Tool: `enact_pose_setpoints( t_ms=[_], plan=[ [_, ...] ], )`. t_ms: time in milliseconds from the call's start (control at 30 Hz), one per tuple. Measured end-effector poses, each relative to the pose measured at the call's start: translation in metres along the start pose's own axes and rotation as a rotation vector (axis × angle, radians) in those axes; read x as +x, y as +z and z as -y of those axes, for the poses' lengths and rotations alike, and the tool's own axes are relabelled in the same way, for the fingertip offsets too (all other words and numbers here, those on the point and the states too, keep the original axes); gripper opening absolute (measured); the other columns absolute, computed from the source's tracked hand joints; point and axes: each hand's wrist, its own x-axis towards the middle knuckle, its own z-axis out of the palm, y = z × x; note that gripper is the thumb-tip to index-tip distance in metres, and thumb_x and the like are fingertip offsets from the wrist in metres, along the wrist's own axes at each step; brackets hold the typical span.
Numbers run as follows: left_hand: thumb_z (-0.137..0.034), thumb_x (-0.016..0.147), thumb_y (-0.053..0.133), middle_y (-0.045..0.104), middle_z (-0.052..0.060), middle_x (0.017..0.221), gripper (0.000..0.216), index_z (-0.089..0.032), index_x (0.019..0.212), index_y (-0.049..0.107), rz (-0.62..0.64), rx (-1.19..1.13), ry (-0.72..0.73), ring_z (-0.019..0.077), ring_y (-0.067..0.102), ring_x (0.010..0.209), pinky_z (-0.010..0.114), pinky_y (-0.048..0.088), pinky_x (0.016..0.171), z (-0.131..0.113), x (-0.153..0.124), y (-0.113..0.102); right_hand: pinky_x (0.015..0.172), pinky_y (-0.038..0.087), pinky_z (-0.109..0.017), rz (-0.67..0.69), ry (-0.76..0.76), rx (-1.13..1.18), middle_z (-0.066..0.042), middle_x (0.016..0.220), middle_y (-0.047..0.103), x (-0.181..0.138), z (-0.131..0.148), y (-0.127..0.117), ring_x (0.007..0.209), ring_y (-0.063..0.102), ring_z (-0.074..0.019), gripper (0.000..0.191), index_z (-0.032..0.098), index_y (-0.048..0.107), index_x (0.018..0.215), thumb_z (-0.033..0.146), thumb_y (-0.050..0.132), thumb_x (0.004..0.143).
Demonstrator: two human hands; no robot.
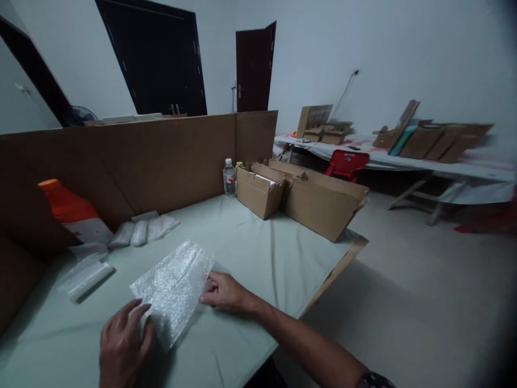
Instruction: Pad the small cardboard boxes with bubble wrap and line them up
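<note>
A sheet of bubble wrap (174, 288) lies on the pale green table cover (258, 253) in front of me. My left hand (123, 345) rests at its near left edge, fingers bent and pressing on the wrap. At the wrap's right edge my right hand (223, 292) has its fingers curled onto the sheet, pinching it. Neither hand lifts the wrap off the table.
Small bubble-wrap bags (143, 230) and another (85, 277) lie to the left, by an orange-capped bottle (75, 213). A cardboard wall (161, 156) stands behind. Open cartons (258, 191) (323, 202) and a water bottle (229, 178) sit at the far right. A red chair (346, 163) and another table (424, 161) stand beyond.
</note>
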Motion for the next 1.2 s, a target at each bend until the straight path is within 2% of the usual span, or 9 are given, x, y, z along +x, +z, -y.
enact_pose_setpoints(
  t_ms=[100,200,300,400,500,633,800,1067,1200],
  plan=[
    [-0.038,0.09,0.05,0.072,0.011,0.119,0.028,-0.026,0.103,0.072,0.064,-0.096,0.048,0.0295,0.065,0.104,0.047,0.05,0.091,-0.025,-0.005,0.013,0.058,0.045,-0.024,-0.061,0.05,0.001,0.0,0.078,0.069,-0.019,0.0,-0.036,0.064,0.06,-0.0143,0.041,0.016,0.069,0.111,0.039,0.074,0.077],
    [-0.041,0.09,0.052,0.072,0.01,0.121,0.031,-0.027,0.106,0.074,0.185,-0.132,-0.014,0.0298,0.065,0.109,0.047,0.051,0.092,-0.036,-0.016,0.031,0.077,0.051,-0.031,-0.348,-0.059,-0.244,-0.005,0.091,0.073,-0.015,0.016,-0.099,0.083,0.066,-0.0196,0.025,0.018,0.072,0.101,0.036,0.065,0.084],
    [-0.043,0.091,0.052,0.071,0.01,0.123,0.033,-0.026,0.108,0.074,0.222,-0.139,-0.036,0.0315,0.064,0.115,0.049,0.051,0.095,-0.033,-0.026,0.043,0.096,0.047,-0.043,-0.64,-0.191,-0.626,-0.012,0.118,0.072,0.007,0.045,-0.17,0.106,0.063,-0.0275,0.031,0.018,0.07,0.112,0.031,0.064,0.084],
    [-0.044,0.092,0.052,0.071,0.01,0.123,0.033,-0.025,0.108,0.074,0.193,-0.137,-0.021,0.0316,0.065,0.113,0.049,0.051,0.094,-0.029,-0.029,0.045,0.107,0.035,-0.051,-0.914,-0.145,-0.922,-0.019,0.146,0.055,0.04,0.067,-0.228,0.13,0.048,-0.0355,0.052,0.013,0.059,0.133,0.026,0.064,0.083],
    [-0.043,0.091,0.053,0.072,0.01,0.119,0.032,-0.025,0.105,0.074,0.171,-0.111,-0.007,0.031,0.066,0.109,0.048,0.051,0.091,-0.034,-0.026,0.039,0.105,0.033,-0.049,-0.937,-0.007,-1.042,-0.023,0.141,0.057,0.073,0.068,-0.259,0.129,0.046,-0.0362,0.057,0.008,0.056,0.137,0.024,0.064,0.083],
    [-0.042,0.09,0.052,0.074,0.008,0.115,0.029,-0.026,0.102,0.073,0.171,-0.036,-0.045,0.0295,0.068,0.103,0.047,0.05,0.09,-0.044,-0.021,0.032,0.091,0.038,-0.043,-0.822,0.041,-1.02,-0.019,0.1,0.074,0.096,0.053,-0.264,0.102,0.06,-0.0316,0.027,0.01,0.074,0.105,0.02,0.061,0.085],
    [-0.044,0.089,0.049,0.074,0.009,0.113,0.031,-0.025,0.097,0.073,0.159,-0.013,-0.169,0.0315,0.066,0.106,0.051,0.047,0.094,-0.046,-0.02,0.028,0.096,0.037,-0.041,-0.72,-0.108,-1.015,-0.012,0.101,0.076,0.079,0.048,-0.239,0.104,0.06,-0.0266,0.021,0.018,0.078,0.095,0.018,0.059,0.085],
    [-0.045,0.089,0.046,0.073,0.012,0.112,0.035,-0.022,0.094,0.073,0.179,-0.057,-0.286,0.0335,0.065,0.108,0.053,0.045,0.095,-0.042,-0.021,0.022,0.097,0.043,-0.044,-0.451,-0.546,-0.913,-0.004,0.092,0.077,-0.052,0.06,-0.192,0.106,0.067,-0.024,0.024,0.026,0.074,0.089,0.017,0.053,0.089],
    [-0.047,0.09,0.045,0.072,0.013,0.115,0.038,-0.021,0.094,0.073,0.198,-0.081,-0.317,0.0346,0.064,0.109,0.056,0.045,0.098,-0.043,-0.021,0.017,0.098,0.046,-0.049,-0.575,-0.591,-0.869,-0.002,0.098,0.077,-0.118,0.06,-0.176,0.114,0.066,-0.0269,0.022,0.031,0.072,0.097,0.016,0.057,0.091]
  ],
)
